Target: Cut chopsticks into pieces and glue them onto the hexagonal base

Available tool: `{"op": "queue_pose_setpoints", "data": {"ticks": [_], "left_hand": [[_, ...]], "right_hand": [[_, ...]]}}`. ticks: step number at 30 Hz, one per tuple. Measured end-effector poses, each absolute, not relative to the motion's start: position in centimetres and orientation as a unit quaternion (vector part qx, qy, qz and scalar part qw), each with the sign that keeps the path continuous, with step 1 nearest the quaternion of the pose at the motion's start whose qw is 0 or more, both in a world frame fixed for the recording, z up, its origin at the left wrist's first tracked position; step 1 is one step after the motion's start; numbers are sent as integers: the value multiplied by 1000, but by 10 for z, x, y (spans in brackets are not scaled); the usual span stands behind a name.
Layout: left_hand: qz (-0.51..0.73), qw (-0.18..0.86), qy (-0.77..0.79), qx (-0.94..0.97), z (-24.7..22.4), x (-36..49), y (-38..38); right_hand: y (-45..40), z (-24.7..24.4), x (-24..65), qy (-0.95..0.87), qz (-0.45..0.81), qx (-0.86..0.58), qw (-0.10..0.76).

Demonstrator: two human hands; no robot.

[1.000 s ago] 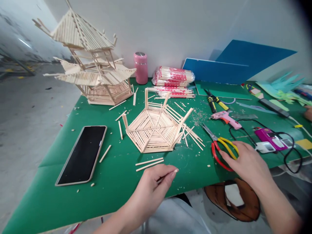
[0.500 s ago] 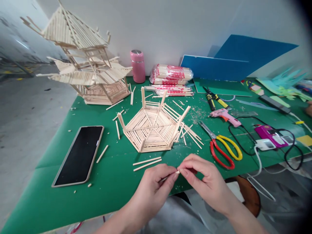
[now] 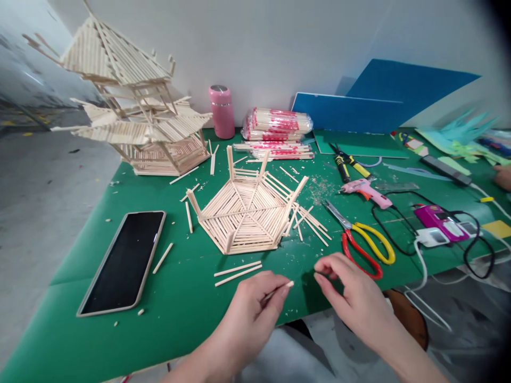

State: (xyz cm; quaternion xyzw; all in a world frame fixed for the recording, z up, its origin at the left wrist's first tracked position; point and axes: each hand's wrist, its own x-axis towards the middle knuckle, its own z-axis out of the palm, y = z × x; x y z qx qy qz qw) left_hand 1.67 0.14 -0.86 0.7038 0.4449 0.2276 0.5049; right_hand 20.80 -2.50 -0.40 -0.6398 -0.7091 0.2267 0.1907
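Note:
Between thumb and fingers, my left hand (image 3: 257,306) pinches a thin wooden stick (image 3: 290,284), whose pale end pokes out on the right; the rest is mostly hidden by the hand. My right hand (image 3: 347,287) is apart from it, thumb and forefinger spread with nothing between them, near the red and yellow handles of the scissors-like pliers (image 3: 361,239). Two loose sticks (image 3: 238,274) lie just beyond my left hand. Behind them stands a hexagonal stick base (image 3: 243,215) with upright posts at its corners and rails along its back sides.
A stick pagoda (image 3: 138,106) stands at back left, beside a pink flask (image 3: 222,113) and bagged sticks (image 3: 277,125). A phone (image 3: 123,260) lies left. Right are a pink glue gun (image 3: 365,191), yellow-black cutters (image 3: 349,162) and a purple power strip (image 3: 447,223) with cables.
My right hand has let go of the stick's end and moved off to the right, its fingers parting. My left hand keeps its pinch on the stick. The view has shifted slightly.

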Motion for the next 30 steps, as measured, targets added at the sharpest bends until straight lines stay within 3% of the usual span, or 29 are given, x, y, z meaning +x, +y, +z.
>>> {"op": "queue_pose_setpoints", "data": {"ticks": [6,9,16,19,23,26,30], "left_hand": [[132,320,415,841,-12,38,5],[121,278,410,860,-14,45,7],[94,198,401,889,-21,35,8],[146,135,400,895,-31,20,4],[273,7,432,860,-47,-7,-1],[279,-19,457,845,-57,-25,-3],[251,-20,484,838,-64,-38,-6]], "right_hand": [[-27,-9,206,-704,301,-575,289],[-26,-14,205,-700,310,-559,319],[-20,-21,221,-760,299,-528,231],[-15,-24,240,-770,286,-533,202],[1,-29,274,-723,151,-627,247],[27,-29,284,-665,17,-696,270],[78,-26,270,-666,-53,-709,228]]}}
